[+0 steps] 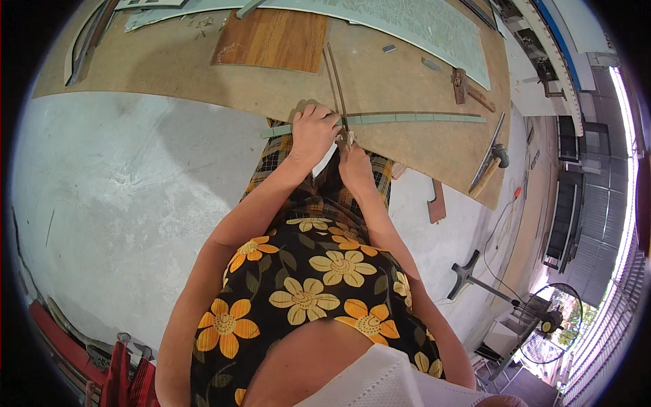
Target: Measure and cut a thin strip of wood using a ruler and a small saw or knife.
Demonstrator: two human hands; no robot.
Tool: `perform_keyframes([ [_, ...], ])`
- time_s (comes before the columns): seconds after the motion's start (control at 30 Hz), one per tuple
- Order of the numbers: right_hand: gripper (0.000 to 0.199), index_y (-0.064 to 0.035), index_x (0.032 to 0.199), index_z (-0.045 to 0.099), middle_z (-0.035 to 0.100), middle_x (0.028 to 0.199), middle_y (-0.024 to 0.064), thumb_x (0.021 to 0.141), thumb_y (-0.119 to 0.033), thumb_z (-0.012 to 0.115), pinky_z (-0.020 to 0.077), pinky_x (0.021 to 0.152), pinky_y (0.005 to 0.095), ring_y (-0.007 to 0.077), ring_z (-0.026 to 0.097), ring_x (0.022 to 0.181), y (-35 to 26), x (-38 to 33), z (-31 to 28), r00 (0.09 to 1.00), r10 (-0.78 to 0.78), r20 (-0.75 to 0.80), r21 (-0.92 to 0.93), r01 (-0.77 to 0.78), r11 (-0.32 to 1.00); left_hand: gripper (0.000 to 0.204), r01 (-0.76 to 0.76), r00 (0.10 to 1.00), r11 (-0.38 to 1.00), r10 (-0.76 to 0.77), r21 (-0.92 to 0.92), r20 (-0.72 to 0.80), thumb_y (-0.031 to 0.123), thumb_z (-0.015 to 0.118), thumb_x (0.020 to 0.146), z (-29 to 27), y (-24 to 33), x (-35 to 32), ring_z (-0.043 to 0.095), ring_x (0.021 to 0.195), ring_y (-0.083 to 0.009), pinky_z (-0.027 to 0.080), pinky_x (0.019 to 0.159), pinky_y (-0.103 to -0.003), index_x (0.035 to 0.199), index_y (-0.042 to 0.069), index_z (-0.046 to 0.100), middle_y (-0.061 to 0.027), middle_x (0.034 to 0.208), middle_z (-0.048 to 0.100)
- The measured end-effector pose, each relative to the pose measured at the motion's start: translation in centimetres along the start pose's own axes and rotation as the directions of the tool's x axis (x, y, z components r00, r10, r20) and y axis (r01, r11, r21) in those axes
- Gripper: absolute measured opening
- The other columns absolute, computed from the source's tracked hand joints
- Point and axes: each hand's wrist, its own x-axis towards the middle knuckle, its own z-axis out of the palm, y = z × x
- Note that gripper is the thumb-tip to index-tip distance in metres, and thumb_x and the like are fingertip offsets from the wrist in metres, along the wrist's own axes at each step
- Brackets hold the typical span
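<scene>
At the table's near edge, my left hand (314, 136) is closed over a long pale-green strip (413, 118) with evenly spaced cross marks. The strip passes beneath its fingers and sticks out on the left. Just right of it, my right hand (357, 168) is closed at the near end of a thin brown strip (336, 81), which runs away across the tabletop. A small beige scrap (350, 138) shows at its fingertips. Between my wrists hangs a white piece (326, 161), paper or cloth; its upper end is hidden by my left hand.
The brown table (271, 91) bears a wood-grain panel (274, 41), a pale-green sheet (407, 27) and a hammer (461, 85). A mallet (500, 157) lies at its right corner. A standing fan (550, 322) is at the lower right, with a cable on the floor.
</scene>
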Motion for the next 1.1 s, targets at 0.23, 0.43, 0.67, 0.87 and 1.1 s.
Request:
perform_keyframes([
  [0.23, 0.033, 0.0102, 0.117, 0.051, 0.062, 0.092, 0.0382, 0.099, -0.017, 0.045, 0.0503, 0.075, 0.0581, 0.0528, 0.062, 0.089, 1.8, -4.5, 0.2, 0.998, -0.011, 0.054, -0.016, 0.012, 1.000, 0.020, -0.008, 0.999, 1.000, 0.009, 0.014, -0.033, 0.022, 0.077, 0.070, -0.1, -0.5, -0.3, 0.057, 0.094, -0.0222, 0.043, 0.076, -0.040, 0.088, 0.014, 0.073, 0.0009, 0.089, 0.060],
  [0.43, 0.034, 0.0094, 0.122, 0.049, 0.062, 0.094, 0.0380, 0.098, -0.014, 0.046, 0.0501, 0.075, 0.0576, 0.0523, 0.061, 0.092, -0.1, 0.5, -0.3, 0.998, -0.060, 0.021, 0.018, 0.059, 0.998, 0.022, -0.017, 1.000, 1.000, 0.017, 0.012, -0.009, 0.022, 0.077, 0.069, -0.2, -0.3, 0.2, 0.057, 0.094, -0.0227, 0.044, 0.077, -0.040, 0.090, 0.014, 0.073, 0.0004, 0.091, 0.061],
  [0.67, 0.041, 0.0096, 0.131, 0.045, 0.063, 0.097, 0.0360, 0.097, -0.014, 0.048, 0.0510, 0.078, 0.0562, 0.0519, 0.061, 0.095, 3.0, -4.6, 1.3, 0.997, -0.013, 0.072, 0.023, 0.011, 1.000, 0.025, -0.002, 1.000, 1.000, 0.003, 0.016, -0.028, 0.021, 0.076, 0.069, -0.3, -0.9, -0.6, 0.056, 0.094, -0.0238, 0.044, 0.077, -0.041, 0.092, 0.013, 0.074, -0.0003, 0.091, 0.061],
  [0.87, 0.040, 0.0104, 0.129, 0.048, 0.062, 0.103, 0.0364, 0.099, -0.016, 0.046, 0.0505, 0.083, 0.0542, 0.0512, 0.060, 0.099, -0.1, -0.4, -1.1, 0.995, -0.065, 0.080, -0.019, 0.066, 0.998, 0.025, 0.014, 1.000, 1.000, -0.014, -0.002, 0.025, 0.021, 0.077, 0.071, -0.6, 0.3, 0.3, 0.056, 0.096, -0.0241, 0.045, 0.078, -0.041, 0.094, 0.014, 0.073, -0.0003, 0.094, 0.061],
  [1.1, 0.038, 0.0089, 0.128, 0.050, 0.058, 0.119, 0.0342, 0.099, -0.016, 0.044, 0.0500, 0.087, 0.0532, 0.0498, 0.059, 0.105, 3.0, -4.8, 1.5, 0.996, -0.045, 0.076, -0.002, 0.045, 0.999, 0.025, 0.052, 0.998, 0.999, -0.052, 0.001, 0.025, 0.021, 0.077, 0.071, -0.5, -1.0, -1.3, 0.056, 0.094, -0.0243, 0.045, 0.078, -0.041, 0.095, 0.014, 0.073, -0.0004, 0.093, 0.061],
])
